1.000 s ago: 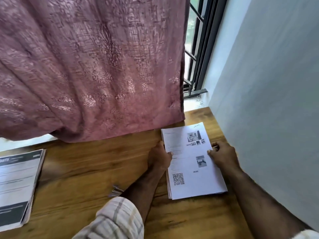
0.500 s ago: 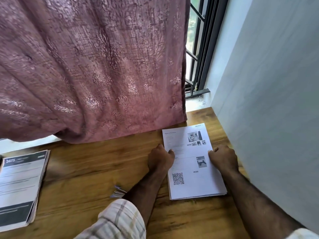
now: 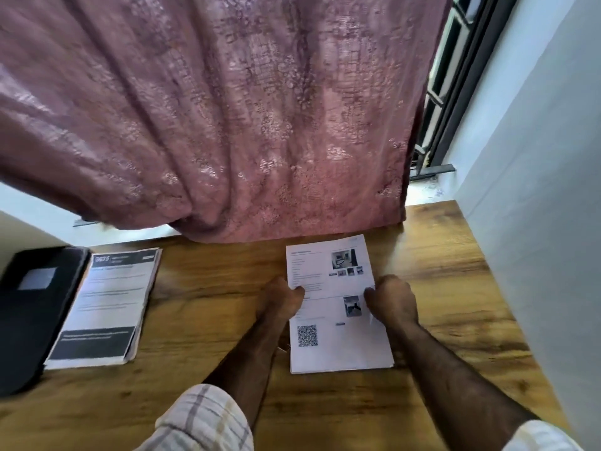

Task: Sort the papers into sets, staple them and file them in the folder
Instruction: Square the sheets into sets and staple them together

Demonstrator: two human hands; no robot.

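I see two hands on one paper stack (image 3: 338,320): my left hand (image 3: 281,299) curls round its left edge with the thumb on the top sheet, and my right hand (image 3: 392,299) pinches the right edge. The stack lies flat on the wooden table (image 3: 201,297) between both grips. Well left of the left-hand grip lies a second paper set (image 3: 107,304), and just beyond it one black folder (image 3: 31,307).
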